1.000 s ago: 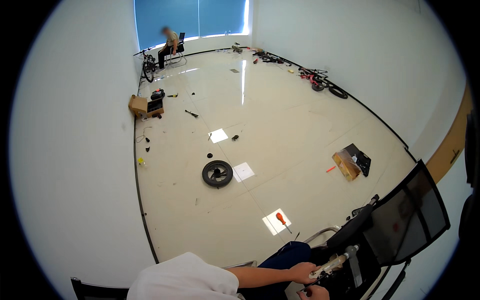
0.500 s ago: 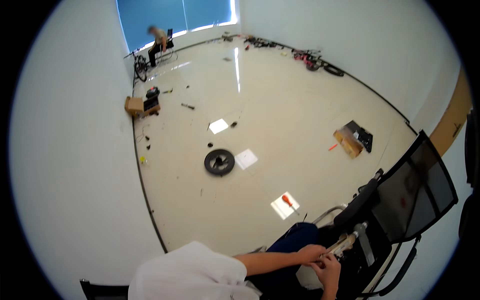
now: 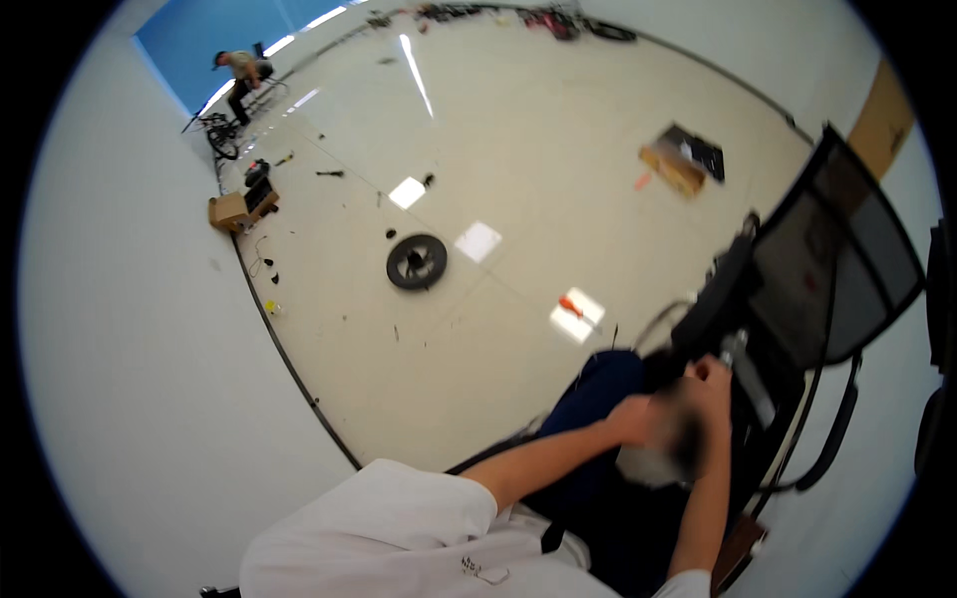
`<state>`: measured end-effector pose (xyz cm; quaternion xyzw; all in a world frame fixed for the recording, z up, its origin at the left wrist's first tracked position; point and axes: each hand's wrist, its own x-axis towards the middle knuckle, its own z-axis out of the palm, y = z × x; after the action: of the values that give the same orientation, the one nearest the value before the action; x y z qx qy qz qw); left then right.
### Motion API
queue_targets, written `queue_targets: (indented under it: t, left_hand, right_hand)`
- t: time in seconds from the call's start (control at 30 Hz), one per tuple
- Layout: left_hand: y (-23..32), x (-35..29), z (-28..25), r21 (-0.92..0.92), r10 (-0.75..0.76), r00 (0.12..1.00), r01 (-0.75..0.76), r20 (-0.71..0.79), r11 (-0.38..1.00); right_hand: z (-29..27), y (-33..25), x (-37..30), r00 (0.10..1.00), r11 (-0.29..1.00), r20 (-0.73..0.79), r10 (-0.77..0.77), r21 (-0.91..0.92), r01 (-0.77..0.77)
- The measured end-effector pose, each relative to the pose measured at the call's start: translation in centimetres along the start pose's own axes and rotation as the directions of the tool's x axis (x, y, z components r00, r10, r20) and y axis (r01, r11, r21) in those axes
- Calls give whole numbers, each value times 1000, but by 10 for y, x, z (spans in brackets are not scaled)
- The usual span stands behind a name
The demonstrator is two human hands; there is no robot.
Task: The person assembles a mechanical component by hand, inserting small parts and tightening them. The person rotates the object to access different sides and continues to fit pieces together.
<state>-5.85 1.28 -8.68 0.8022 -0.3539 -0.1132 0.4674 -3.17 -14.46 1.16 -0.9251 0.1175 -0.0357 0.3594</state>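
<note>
My left hand (image 3: 630,419) reaches in over my dark blue trouser leg (image 3: 601,384); its fingers run into a blurred patch and cannot be made out. Just right of it, my right hand (image 3: 710,384) has its fingers bent together at the edge of the black chair seat, and what they hold, if anything, is hidden. Below the hands, a pale object (image 3: 646,466) shows partly in my lap. Next to my right fingers, a silver metal part (image 3: 736,347) lies on the chair, with a grey flat bar (image 3: 758,397) beside it.
A black mesh-backed chair (image 3: 837,249) stands at my right. On the floor lie an orange-handled screwdriver (image 3: 571,307), a black wheel (image 3: 417,262), a cardboard box (image 3: 229,212) and an opened case (image 3: 698,154). A person (image 3: 242,75) sits far left near a bicycle (image 3: 221,137).
The view has tilted, so the floor things sit higher. Both hands have come up in the picture, and my right fingers are now nearer the silver part. The tan piece between them no longer shows.
</note>
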Motion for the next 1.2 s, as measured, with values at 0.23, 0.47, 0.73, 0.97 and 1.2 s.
queue_targets:
  t: [0.23,0.47,0.73,0.97,1.2]
  left_hand:
    - [28,18,-5,1,132,990,-132,-48,991]
    - [36,16,-21,41,68,996,-66,-48,997]
    - [37,14,-15,64,21,999,-19,-24,998]
    - [-8,0,1,-180,34,998,-42,-44,983]
    - [-8,7,12,4,-25,995,25,99,1000]
  right_hand:
    - [-40,181,-47,938,541,-140,-316,-839,56]
    - [-24,89,-157,824,577,-56,563,740,-344]
    - [18,-5,-196,954,882,-203,222,459,-107]
    - [7,-28,-119,967,971,124,-224,113,210]
    - [29,-23,-22,962,959,-34,-271,73,273]
